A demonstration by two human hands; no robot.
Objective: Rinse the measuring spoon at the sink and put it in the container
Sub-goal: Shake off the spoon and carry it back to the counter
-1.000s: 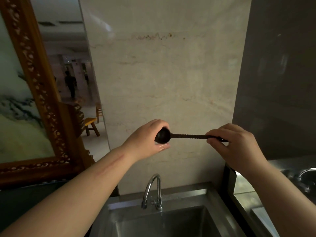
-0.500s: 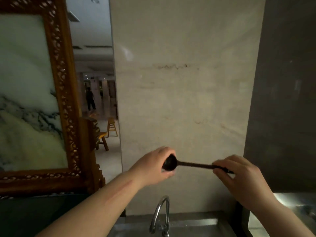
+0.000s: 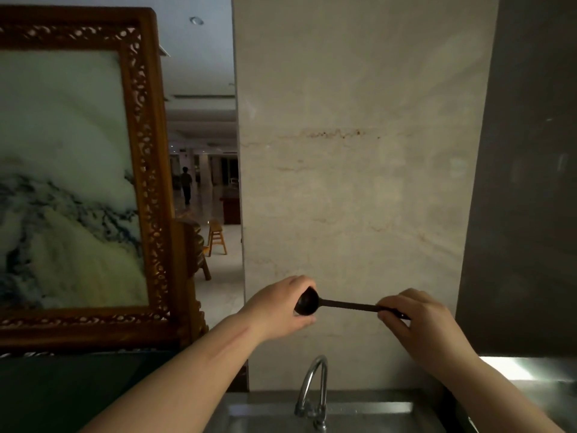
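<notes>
A dark measuring spoon [image 3: 340, 305] is held level in front of the marble wall, above the tap. My left hand [image 3: 276, 309] cups its round bowl at the left end. My right hand [image 3: 421, 320] pinches the handle's right end between thumb and fingers. Below them a chrome tap [image 3: 313, 385] curves over the steel sink [image 3: 368, 409], whose back rim shows at the bottom edge. No water runs from the tap. No container is in view.
A carved wooden frame [image 3: 146, 170] with a marble picture stands at the left on a dark counter [image 3: 78, 389]. A steel ledge [image 3: 530, 373] lies at the right under a dark wall panel. Behind, a hall with a wooden stool [image 3: 217, 237] and a distant person [image 3: 186, 184].
The view has tilted upward, so the sink basin has dropped out of the bottom of the frame. Both hands keep the same hold on the spoon.
</notes>
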